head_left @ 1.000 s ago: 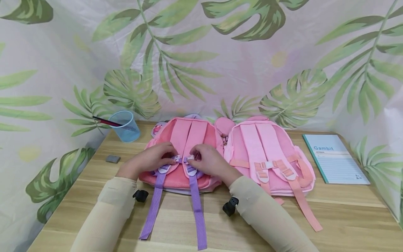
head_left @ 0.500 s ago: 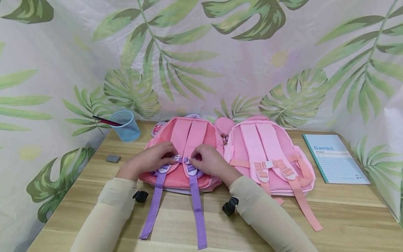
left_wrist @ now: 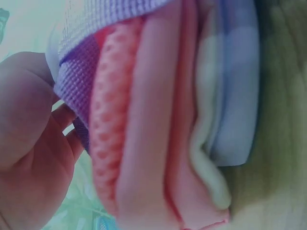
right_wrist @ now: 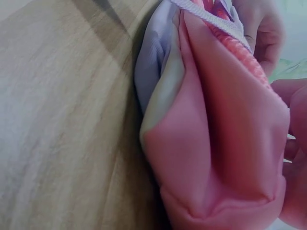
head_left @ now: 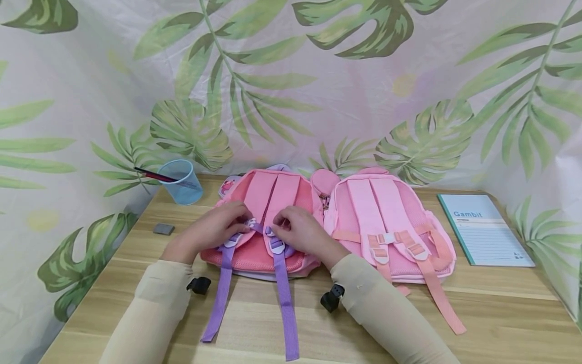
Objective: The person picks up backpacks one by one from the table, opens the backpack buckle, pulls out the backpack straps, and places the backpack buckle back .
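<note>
A pink backpack (head_left: 291, 194) lies on the table with its shoulder straps facing up. Across those straps runs a short purple chest strap (head_left: 256, 227). My left hand (head_left: 220, 225) pinches a white plastic buckle piece (head_left: 251, 222) at the left end of this strap. At the other shoulder strap, my right hand (head_left: 301, 230) pinches the purple webbing with thumb and fingers; the fingertips are partly hidden. Two long purple strap tails (head_left: 285, 313) hang toward the front from white adjusters. In the left wrist view, the left hand (left_wrist: 33, 139) is beside the bag's mesh back.
A second, lighter pink backpack (head_left: 345, 207) touches the first on the right, its white chest buckle (head_left: 387, 237) joined. A notebook (head_left: 486, 230) lies at far right. At left are a blue mesh pen cup (head_left: 184, 187) and a grey eraser (head_left: 163, 229).
My left hand has shifted slightly left and up, drawing the left shoulder strap and buckle piece along. The gap between the hands is wider, showing more purple webbing. The right hand has barely moved.
</note>
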The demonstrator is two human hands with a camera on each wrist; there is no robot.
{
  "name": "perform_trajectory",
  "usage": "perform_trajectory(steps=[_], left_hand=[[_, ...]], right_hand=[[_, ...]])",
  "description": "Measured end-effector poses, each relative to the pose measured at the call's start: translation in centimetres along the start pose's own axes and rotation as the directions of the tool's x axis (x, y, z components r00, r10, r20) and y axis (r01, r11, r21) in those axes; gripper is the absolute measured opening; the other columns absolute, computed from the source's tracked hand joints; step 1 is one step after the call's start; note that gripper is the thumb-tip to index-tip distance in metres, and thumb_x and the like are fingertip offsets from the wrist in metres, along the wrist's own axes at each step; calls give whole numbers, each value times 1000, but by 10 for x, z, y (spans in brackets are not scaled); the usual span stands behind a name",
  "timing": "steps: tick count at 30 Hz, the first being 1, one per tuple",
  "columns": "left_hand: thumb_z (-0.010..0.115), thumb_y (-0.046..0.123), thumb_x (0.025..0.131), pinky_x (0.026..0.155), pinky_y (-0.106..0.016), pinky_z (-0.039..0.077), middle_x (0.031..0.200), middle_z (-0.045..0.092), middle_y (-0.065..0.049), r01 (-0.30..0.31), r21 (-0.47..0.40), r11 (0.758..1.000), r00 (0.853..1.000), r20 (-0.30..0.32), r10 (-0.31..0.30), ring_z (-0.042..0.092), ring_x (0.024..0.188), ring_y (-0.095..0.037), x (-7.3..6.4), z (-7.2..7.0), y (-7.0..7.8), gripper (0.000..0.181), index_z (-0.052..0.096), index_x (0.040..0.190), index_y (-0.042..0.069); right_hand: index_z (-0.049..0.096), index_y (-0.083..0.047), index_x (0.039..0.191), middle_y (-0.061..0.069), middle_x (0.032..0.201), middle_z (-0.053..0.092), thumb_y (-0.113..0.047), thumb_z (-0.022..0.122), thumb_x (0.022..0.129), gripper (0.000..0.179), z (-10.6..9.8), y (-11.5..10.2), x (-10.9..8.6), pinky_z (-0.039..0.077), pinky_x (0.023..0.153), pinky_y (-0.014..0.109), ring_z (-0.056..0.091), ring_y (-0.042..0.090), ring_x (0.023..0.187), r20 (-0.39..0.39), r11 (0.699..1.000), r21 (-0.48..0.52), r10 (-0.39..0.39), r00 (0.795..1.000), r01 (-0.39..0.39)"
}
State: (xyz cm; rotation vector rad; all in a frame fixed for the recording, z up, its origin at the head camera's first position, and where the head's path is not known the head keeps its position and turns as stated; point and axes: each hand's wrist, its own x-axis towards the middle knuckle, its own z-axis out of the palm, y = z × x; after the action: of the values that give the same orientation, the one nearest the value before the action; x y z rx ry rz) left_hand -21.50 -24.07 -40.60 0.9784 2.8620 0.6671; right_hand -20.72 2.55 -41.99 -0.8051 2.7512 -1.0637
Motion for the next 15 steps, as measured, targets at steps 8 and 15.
perform_trajectory(steps=[8,15], left_hand=[[77,10,99,97,-49,56,107,70,-2,-13,-11,1000,999,-37,13,65,104,-22,-3,-11,0,15,71,112,14],[76,10,101,98,-50,55,109,69,-4,16,-33,999,999,-41,-17,64,105,-23,-4,-17,1,16,70,115,13]], right_hand=[[75,-7,120,9,116,73,-27,76,101,27,4,-13,9,52,106,43,64,26,114,39,1000,-20,-4,999,5],[76,-9,124,6,117,73,-32,79,99,34,11,-19,18,48,107,41,61,25,116,38,998,-61,3,999,0]])
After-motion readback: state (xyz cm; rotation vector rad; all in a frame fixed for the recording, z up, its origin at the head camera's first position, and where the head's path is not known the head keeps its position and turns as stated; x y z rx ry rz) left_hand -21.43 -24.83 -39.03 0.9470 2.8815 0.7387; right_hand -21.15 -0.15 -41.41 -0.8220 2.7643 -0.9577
